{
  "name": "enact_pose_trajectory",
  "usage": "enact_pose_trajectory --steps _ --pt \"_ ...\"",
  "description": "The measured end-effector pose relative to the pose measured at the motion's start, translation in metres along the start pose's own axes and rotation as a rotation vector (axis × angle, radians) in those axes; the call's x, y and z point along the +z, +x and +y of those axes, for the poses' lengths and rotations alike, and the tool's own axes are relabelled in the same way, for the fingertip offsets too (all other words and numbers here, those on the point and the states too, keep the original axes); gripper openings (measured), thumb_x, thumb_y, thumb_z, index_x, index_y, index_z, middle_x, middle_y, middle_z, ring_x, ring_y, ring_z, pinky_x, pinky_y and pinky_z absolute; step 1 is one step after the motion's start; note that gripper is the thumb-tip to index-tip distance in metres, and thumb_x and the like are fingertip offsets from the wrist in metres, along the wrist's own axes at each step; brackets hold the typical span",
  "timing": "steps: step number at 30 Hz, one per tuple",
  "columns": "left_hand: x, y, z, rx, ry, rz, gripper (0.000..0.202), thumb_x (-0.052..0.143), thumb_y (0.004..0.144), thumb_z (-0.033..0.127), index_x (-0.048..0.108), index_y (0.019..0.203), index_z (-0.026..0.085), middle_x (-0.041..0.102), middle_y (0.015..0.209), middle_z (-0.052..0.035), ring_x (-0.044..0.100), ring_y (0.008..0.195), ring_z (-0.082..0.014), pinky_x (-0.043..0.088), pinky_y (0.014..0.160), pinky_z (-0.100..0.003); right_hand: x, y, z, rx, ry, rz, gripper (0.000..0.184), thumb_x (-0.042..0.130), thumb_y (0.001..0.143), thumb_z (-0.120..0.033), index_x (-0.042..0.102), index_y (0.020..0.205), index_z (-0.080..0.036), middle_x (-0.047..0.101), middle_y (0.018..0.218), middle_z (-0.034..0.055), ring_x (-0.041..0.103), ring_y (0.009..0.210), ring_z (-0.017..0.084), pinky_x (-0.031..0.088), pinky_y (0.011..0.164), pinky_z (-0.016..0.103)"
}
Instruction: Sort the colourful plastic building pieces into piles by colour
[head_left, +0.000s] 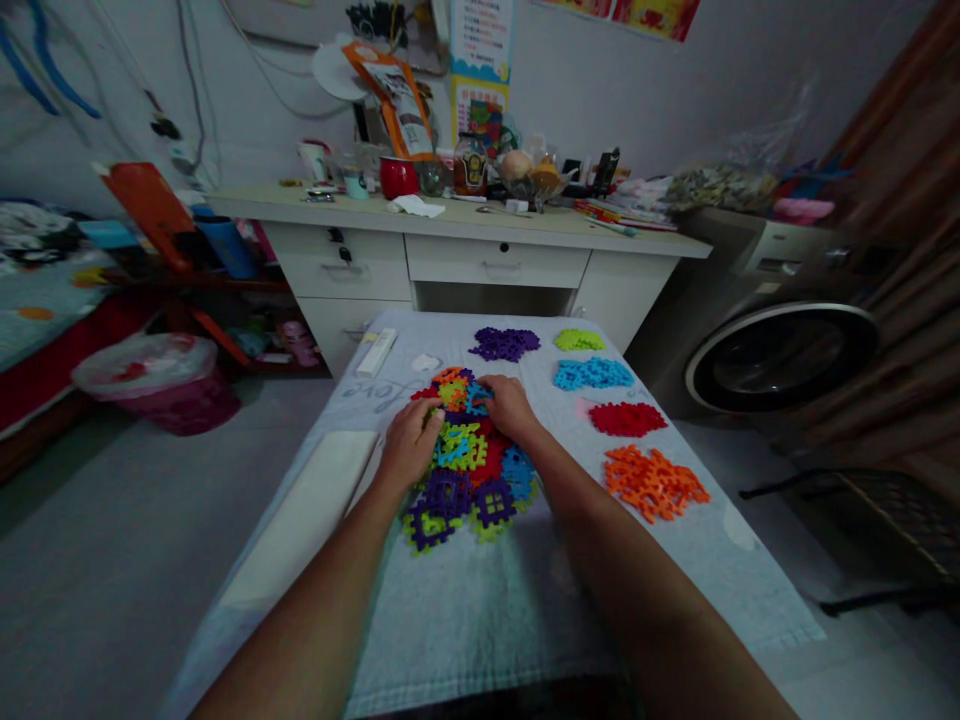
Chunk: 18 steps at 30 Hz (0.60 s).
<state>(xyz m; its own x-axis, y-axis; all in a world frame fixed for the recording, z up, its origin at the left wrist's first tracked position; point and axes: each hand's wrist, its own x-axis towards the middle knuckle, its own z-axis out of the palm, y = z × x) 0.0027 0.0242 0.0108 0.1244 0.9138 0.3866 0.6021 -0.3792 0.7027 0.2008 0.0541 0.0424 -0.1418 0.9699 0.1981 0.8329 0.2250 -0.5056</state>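
Observation:
A mixed heap of flat, notched plastic building pieces in purple, lime, red, blue and orange lies mid-table. At its left edge, my left hand has its fingers curled in, and what they grip is hidden. My right hand reaches over the far right part of the heap, its bent fingers closed at a blue building piece. Single-colour piles lie beyond and to the right: purple pieces, lime pieces, blue pieces, red pieces and orange pieces.
A pale cloth covers the table. Along its left side lie a long white panel and a small white box. Behind stands a white desk with clutter; a washing machine is right, a pink bin left.

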Motion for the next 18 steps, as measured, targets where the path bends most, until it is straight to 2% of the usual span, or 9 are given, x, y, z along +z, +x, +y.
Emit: enact_pose_trajectory --steps 3,6,12,15,18 --pt "0.001 0.001 -0.002 0.007 -0.098 0.006 0.039 0.035 0.088 0.033 0.066 0.108 0.019 0.065 0.121 -0.0079 0.056 0.118 -0.0232 0.041 0.108 -0.043 -0.003 0.001 0.006 -0.007 0.034 0.051 0.039 0.052 0.074 -0.003 0.068 0.106 -0.017 0.068 0.111 0.0111 0.058 0.104 0.024 0.04 0.099 0.038" --pt "0.001 0.0 -0.005 0.005 -0.127 0.016 0.04 0.036 0.081 0.023 0.066 0.108 0.019 0.06 0.129 -0.0071 0.051 0.126 -0.0223 0.035 0.114 -0.043 -0.011 0.003 0.018 0.036 0.169 0.115 0.03 0.055 0.072 -0.007 0.068 0.096 -0.017 0.068 0.096 0.0067 0.06 0.088 0.019 0.045 0.087 0.033" --pt "-0.002 0.0 -0.006 -0.01 -0.057 0.011 0.043 0.04 0.075 0.015 0.065 0.109 0.021 0.056 0.132 -0.0081 0.049 0.129 -0.023 0.034 0.115 -0.045 -0.049 0.016 0.075 0.173 0.439 0.293 0.022 0.065 0.064 -0.022 0.064 0.086 -0.018 0.058 0.07 -0.0039 0.055 0.066 0.013 0.047 0.068 0.027" --pt "-0.002 0.001 -0.008 0.009 -0.026 0.005 0.039 0.042 0.077 0.017 0.064 0.109 0.022 0.055 0.131 -0.0089 0.05 0.128 -0.0236 0.035 0.114 -0.045 -0.076 0.021 0.107 0.313 0.477 0.44 0.02 0.065 0.063 -0.022 0.062 0.082 -0.016 0.054 0.062 -0.006 0.051 0.055 0.011 0.046 0.058 0.025" --pt "-0.002 0.002 -0.011 0.029 0.013 -0.015 0.035 0.045 0.081 0.022 0.063 0.111 0.022 0.054 0.131 -0.0094 0.049 0.128 -0.024 0.035 0.114 -0.044 -0.101 0.023 0.133 0.515 0.555 0.543 0.016 0.066 0.066 -0.016 0.059 0.08 -0.016 0.052 0.057 -0.0061 0.05 0.048 0.011 0.042 0.048 0.023"
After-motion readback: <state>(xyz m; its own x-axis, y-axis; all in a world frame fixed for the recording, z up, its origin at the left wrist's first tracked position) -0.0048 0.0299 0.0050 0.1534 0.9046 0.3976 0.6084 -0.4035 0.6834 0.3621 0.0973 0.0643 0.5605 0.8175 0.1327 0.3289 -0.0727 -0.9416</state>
